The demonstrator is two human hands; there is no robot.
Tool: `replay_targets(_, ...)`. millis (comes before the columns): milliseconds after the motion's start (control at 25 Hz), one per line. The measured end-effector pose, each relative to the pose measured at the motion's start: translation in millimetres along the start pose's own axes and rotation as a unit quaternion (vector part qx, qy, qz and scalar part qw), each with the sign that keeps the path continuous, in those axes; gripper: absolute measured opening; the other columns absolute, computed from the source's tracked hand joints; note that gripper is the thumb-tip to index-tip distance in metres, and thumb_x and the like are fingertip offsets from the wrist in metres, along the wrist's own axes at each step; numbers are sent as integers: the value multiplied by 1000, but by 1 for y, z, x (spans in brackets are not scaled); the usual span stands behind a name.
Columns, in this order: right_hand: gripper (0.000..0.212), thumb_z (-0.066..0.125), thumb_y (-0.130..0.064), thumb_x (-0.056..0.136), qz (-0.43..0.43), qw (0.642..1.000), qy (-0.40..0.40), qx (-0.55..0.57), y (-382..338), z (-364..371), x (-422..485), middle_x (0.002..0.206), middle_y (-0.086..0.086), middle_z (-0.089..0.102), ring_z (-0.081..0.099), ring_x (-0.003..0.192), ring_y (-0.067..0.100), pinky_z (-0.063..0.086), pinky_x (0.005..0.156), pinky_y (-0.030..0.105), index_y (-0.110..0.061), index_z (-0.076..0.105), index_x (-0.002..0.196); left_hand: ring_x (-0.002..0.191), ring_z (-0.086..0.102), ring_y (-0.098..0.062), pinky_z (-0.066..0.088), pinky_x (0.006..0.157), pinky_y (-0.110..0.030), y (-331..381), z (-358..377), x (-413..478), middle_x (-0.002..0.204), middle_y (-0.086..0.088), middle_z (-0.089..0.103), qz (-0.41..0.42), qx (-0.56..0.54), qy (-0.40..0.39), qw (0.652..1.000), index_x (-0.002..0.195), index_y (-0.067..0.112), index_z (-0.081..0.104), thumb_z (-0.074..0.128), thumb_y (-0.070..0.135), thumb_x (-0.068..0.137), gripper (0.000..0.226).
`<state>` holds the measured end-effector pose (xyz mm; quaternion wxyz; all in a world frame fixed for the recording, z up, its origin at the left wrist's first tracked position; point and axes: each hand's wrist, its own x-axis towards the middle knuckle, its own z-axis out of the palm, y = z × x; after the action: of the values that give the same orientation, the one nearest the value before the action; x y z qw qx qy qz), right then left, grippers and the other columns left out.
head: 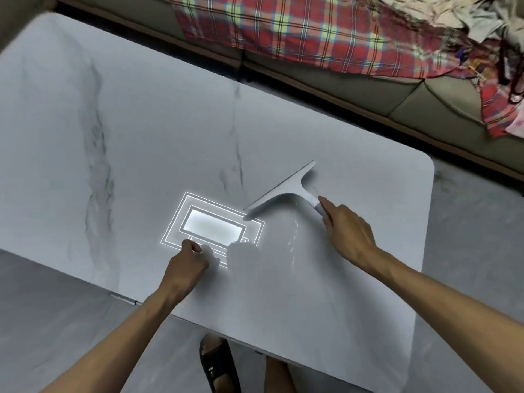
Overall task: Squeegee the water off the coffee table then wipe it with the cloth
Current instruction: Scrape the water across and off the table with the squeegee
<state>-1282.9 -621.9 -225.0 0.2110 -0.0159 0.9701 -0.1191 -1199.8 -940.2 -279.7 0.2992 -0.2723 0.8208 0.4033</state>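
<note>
A white squeegee [283, 191] lies with its blade on the white marble coffee table [141, 151], right of the middle. My right hand [347, 231] grips its handle from the near right. A thin trail of water drops [293, 239] runs toward me below the blade. My left hand [188, 260] rests on the table near the front edge, fingers curled with the fingertips touching the top; it holds nothing. No cloth is in view.
A ceiling light's bright reflection [212, 226] shines on the table between my hands. A sofa [397, 89] with a red plaid blanket [297, 29] runs along the far side. My sandalled foot [218, 364] stands on the grey floor at the near edge.
</note>
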Motion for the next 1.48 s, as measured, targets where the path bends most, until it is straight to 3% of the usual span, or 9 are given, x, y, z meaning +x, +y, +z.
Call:
replay_targets(240, 16, 37, -17, 97, -4, 996, 17, 87, -5, -59, 164, 101, 15, 61, 49, 84, 34, 33, 68, 33, -13, 47, 108, 80, 49, -16, 33, 57, -21, 71, 42, 57, 98, -1, 53, 30, -14, 0, 999, 85, 20, 44, 63, 20, 80, 20)
replay_targets(360, 18, 34, -17, 99, -14, 996, 46, 77, -6, -78, 233, 102, 18, 59, 48, 87, 35, 36, 68, 36, -9, 48, 107, 78, 47, -32, 41, 58, -35, 97, 62, 90, 84, 4, 38, 29, 0, 19, 999, 86, -1, 45, 63, 14, 73, 27)
replay_targets(520, 14, 36, -13, 98, -22, 998, 35, 52, 2, -77, 287, 103, 23, 59, 45, 83, 35, 38, 69, 35, -11, 46, 107, 113, 49, -44, 46, 73, -38, 118, 83, 119, 100, -9, 44, 1, 23, 16, 1000, 83, 8, 48, 56, 9, 78, 9)
replay_targets(680, 35, 35, -16, 100, -55, 998, 27, 24, 30, -59, 275, 106, 21, 61, 52, 91, 39, 45, 77, 40, -17, 44, 134, 132, 34, -43, 36, 105, -45, 136, 92, 136, 146, -25, 26, -52, 107, -8, 993, 131, 4, 47, 58, 12, 85, 49)
replay_targets(840, 49, 36, -20, 102, -79, 997, -15, -5, 80, -43, 192, 107, 17, 59, 58, 99, 38, 47, 84, 41, -28, 29, 150, 135, 27, -46, 30, 110, -50, 149, 90, 144, 148, -28, 22, -105, 115, -32, 987, 136, 5, 42, 57, 18, 85, 55)
replay_targets(1080, 54, 33, -26, 102, -71, 985, -129, -92, 136, -62, 90, 85, -5, 45, 51, 72, 15, 37, 63, 26, -39, 17, 151, 138, 21, -49, 27, 113, -51, 155, 91, 138, 149, -29, 19, -114, 142, -37, 983, 139, 5, 38, 55, 21, 85, 59)
replay_targets(1200, 50, 39, -29, 100, -87, 992, -59, -67, 135, -86, 110, 84, -1, 53, 59, 78, 25, 43, 66, 32, -36, 29, 148, 142, 6, -54, 21, 116, -53, 152, 95, 134, 149, -34, 19, -82, 174, -61, 979, 143, -1, 28, 51, 25, 90, 63)
replay_targets(1320, 37, 36, -29, 103, -79, 995, 52, -24, 111, -100, 178, 95, 18, 66, 61, 89, 40, 50, 72, 42, -23, 42, 139, 138, 21, -49, 29, 113, -53, 150, 93, 136, 148, -29, 20, -93, 155, -33, 983, 137, 3, 41, 59, 20, 84, 58)
replay_targets(1480, 20, 32, -16, 101, 23, 999, 38, 3, 85, -90, 245, 100, 23, 60, 55, 92, 45, 43, 69, 39, -14, 44, 117, 136, 26, -47, 29, 111, -52, 149, 94, 140, 149, -27, 20, -98, 147, -34, 984, 137, 4, 41, 59, 17, 83, 59)
